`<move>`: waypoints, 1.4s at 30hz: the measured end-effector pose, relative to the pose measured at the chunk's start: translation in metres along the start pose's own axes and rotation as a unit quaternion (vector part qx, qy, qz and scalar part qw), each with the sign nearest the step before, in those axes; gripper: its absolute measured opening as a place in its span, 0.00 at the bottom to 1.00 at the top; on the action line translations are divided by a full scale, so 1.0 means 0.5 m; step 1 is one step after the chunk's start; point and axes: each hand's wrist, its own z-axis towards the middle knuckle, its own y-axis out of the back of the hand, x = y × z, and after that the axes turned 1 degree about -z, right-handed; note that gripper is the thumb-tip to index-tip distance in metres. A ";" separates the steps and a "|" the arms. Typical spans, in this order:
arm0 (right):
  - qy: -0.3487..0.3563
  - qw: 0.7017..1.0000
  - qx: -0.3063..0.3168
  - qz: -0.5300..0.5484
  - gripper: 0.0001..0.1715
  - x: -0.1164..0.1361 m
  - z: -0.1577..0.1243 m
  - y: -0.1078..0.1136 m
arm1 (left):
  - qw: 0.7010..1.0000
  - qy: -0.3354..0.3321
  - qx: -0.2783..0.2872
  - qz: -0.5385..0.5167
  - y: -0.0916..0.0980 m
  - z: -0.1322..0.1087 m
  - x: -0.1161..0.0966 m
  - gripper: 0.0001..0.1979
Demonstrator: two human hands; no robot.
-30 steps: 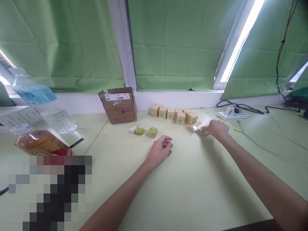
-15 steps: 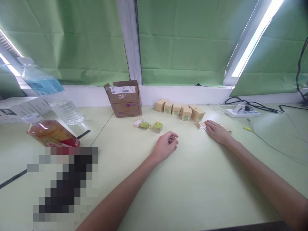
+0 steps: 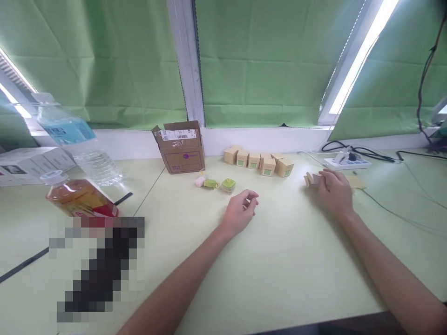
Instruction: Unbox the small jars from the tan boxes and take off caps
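My right hand (image 3: pixel 335 190) is closed over a flattened small cardboard box (image 3: pixel 356 181) on the right side of the table. Its tan flaps stick out on both sides of the fingers, and the palm hides the middle. Resting on the tabletop, my left hand (image 3: pixel 240 211) has its fingers loosely curled in, with nothing seen in them. Just beyond it sits a small clear container with a green top (image 3: pixel 228 185). Beside that lie a small green item (image 3: pixel 210 184) and a pink one (image 3: pixel 200 181), too small to name. Several little tan boxes (image 3: pixel 268 166) with green labels stand behind.
A brown carton (image 3: pixel 184 156) with raised flaps stands at the back. On the left are a water bottle (image 3: pixel 80 139), a bottle of amber drink (image 3: pixel 82 197) and white boxes (image 3: pixel 35 160). A power strip (image 3: pixel 349 163) with cables lies at the back right.
My right hand has slid to the right, taking the flattened box along, and its fingers have gone from lying flat to gripping. My left hand has stayed in place.
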 end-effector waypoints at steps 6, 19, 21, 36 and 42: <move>0.083 0.990 -0.052 0.104 0.14 0.114 -0.008 0.035 | 0.942 -0.171 -0.187 0.218 0.059 0.009 -0.035 0.09; 0.100 0.923 0.314 0.198 0.41 0.468 -0.036 -0.096 | 0.979 0.011 -0.173 0.103 0.107 0.052 0.046 0.31; 0.094 0.930 0.285 0.212 0.38 0.472 -0.047 -0.110 | 0.988 0.016 -0.155 0.016 0.101 0.047 0.042 0.33; 0.130 0.936 0.223 0.240 0.16 0.414 -0.053 -0.083 | 0.996 -0.004 -0.065 -0.068 0.075 0.041 0.033 0.12; 0.144 0.917 0.245 0.278 0.21 0.402 -0.054 -0.087 | 0.998 -0.024 -0.054 -0.012 0.081 0.042 0.047 0.10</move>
